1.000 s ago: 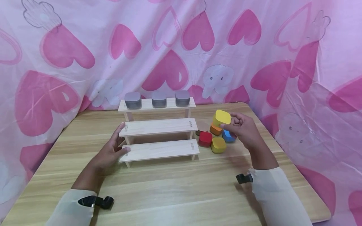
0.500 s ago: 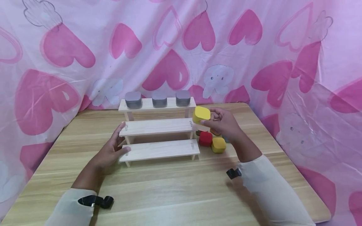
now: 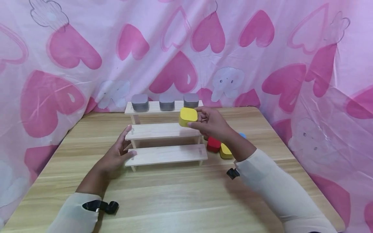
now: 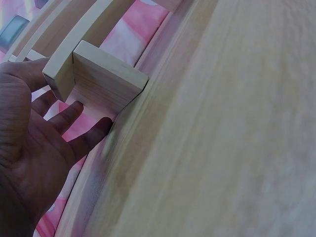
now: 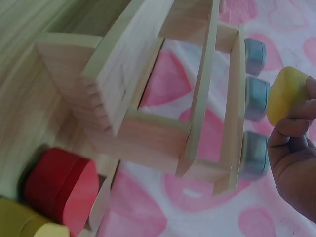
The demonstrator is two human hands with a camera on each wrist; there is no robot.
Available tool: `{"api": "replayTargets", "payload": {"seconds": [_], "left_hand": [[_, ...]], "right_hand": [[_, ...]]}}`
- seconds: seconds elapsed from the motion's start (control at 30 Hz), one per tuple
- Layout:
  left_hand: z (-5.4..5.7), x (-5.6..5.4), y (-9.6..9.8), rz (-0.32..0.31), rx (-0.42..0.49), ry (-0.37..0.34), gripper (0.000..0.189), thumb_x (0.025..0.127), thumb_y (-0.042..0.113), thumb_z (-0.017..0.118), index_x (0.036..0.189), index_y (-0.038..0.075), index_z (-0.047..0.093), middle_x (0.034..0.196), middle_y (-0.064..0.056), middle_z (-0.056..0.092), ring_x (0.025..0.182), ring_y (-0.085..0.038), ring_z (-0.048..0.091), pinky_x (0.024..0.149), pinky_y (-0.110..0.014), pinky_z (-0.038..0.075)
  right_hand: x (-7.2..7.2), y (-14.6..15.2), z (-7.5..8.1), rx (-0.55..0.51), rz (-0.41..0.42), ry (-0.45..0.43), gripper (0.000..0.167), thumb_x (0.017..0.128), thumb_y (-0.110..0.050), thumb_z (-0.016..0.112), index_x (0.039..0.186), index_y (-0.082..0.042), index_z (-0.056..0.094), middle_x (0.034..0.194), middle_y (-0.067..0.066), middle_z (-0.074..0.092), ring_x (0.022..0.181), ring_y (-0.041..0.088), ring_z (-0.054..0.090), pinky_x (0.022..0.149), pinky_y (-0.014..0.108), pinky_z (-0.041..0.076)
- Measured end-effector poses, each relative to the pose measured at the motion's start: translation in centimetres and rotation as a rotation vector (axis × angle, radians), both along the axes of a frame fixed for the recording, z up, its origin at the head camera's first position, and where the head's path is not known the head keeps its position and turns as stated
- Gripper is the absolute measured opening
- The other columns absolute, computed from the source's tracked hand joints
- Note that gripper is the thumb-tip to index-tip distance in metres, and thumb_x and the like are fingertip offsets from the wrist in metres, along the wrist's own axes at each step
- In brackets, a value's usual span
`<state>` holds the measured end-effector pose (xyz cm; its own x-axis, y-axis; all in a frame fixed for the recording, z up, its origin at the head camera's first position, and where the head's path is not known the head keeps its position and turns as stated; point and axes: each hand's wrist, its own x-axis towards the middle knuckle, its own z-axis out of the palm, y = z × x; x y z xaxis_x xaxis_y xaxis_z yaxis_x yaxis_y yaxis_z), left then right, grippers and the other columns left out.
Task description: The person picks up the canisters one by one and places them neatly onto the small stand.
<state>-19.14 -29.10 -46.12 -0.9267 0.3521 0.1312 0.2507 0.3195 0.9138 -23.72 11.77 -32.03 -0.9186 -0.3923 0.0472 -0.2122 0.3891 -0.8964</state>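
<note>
In the head view my right hand [image 3: 214, 124] pinches a small yellow rounded-square tin [image 3: 187, 116] between thumb and fingers. It is held in the air over the right part of a three-step wooden shelf's middle step [image 3: 157, 130]. My left hand [image 3: 116, 154] rests at the shelf's left end, its thumb on the lowest step [image 3: 169, 154]. In the left wrist view its fingers [image 4: 66, 118] spread loosely beside the end panel. Three grey tins [image 3: 166, 103] stand spaced apart on the top step.
Right of the shelf, a red tin [image 3: 213, 144] and another yellow tin [image 3: 225, 151] stand on the wooden table [image 3: 169, 200]. A blue one [image 3: 242, 135] is mostly hidden by my right arm. A pink heart-patterned cloth [image 3: 172, 74] hangs behind.
My right hand has carried the yellow tin leftward from above the group of coloured tins to over the shelf. The left hand has stayed at the shelf's left end.
</note>
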Motion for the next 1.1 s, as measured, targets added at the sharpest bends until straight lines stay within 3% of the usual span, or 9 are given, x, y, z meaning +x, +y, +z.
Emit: {"api": "replayTargets", "payload": {"seconds": [0.2,0.33,0.47,0.57,0.7,0.8,1.1], "left_hand": [[0.0,-0.1,0.0,0.005,-0.030,0.018,0.104,0.108,0.009,0.067,0.176,0.034,-0.008,0.183,-0.024,0.012,0.163,-0.058,0.025,0.122,-0.032,0.044],[-0.1,-0.2,0.0,0.000,-0.018,0.013,0.105,0.108,0.008,0.068,0.176,0.032,-0.008,0.183,-0.024,0.012,0.163,-0.058,0.024,0.117,-0.020,0.044],[0.0,-0.2,0.0,-0.001,-0.013,0.006,0.105,0.108,0.010,0.068,0.176,0.034,-0.008,0.184,-0.022,0.009,0.163,-0.059,0.023,0.112,-0.011,0.042],[0.0,-0.2,0.1,0.002,-0.031,0.006,0.105,0.109,0.011,0.068,0.176,0.038,-0.009,0.185,-0.020,0.007,0.164,-0.058,0.023,0.122,-0.030,0.044],[0.0,-0.1,0.2,0.009,-0.054,-0.009,0.105,0.109,0.014,0.068,0.175,0.040,-0.010,0.185,-0.020,0.006,0.164,-0.057,0.023,0.126,-0.065,0.031],[0.1,-0.1,0.2,0.014,-0.051,-0.035,0.105,0.109,0.016,0.068,0.175,0.041,-0.011,0.185,-0.018,0.004,0.165,-0.057,0.020,0.126,-0.072,0.026],[0.3,-0.1,0.2,0.018,-0.046,-0.037,0.105,0.110,0.015,0.067,0.173,0.046,-0.010,0.186,-0.016,0.002,0.165,-0.057,0.019,0.125,-0.073,0.028]], "right_hand": [[-0.1,-3.2,-0.1,0.012,0.058,0.018,0.057,0.096,-0.022,0.086,0.147,-0.015,0.063,0.096,0.009,0.064,0.069,0.022,0.057,0.062,0.028,0.055],[-0.2,-5.5,-0.7,0.033,0.123,0.057,0.055,0.096,-0.018,0.086,0.146,-0.012,0.064,0.103,0.007,0.066,0.078,0.018,0.059,0.064,0.025,0.051],[-0.3,-7.7,-1.4,0.081,0.171,0.135,0.051,0.095,-0.017,0.087,0.141,-0.008,0.067,0.097,0.003,0.062,0.084,0.014,0.056,0.066,0.022,0.047],[-0.3,-9.1,-1.9,0.100,0.211,0.194,0.041,0.095,-0.015,0.087,0.130,-0.005,0.068,0.088,0.002,0.055,0.080,0.012,0.050,0.066,0.020,0.042],[-0.2,-10.8,-2.4,0.137,0.241,0.213,0.032,0.096,-0.016,0.085,0.118,-0.004,0.066,0.086,0.000,0.056,0.078,0.012,0.050,0.066,0.018,0.042],[-0.2,-12.0,-2.7,0.174,0.249,0.212,0.032,0.099,-0.019,0.083,0.120,-0.004,0.065,0.092,0.001,0.061,0.080,0.013,0.051,0.067,0.018,0.044],[-0.8,-14.7,-3.2,0.213,0.270,0.237,0.047,0.100,-0.021,0.082,0.140,-0.006,0.063,0.097,0.002,0.067,0.080,0.011,0.054,0.071,0.018,0.048]]}}
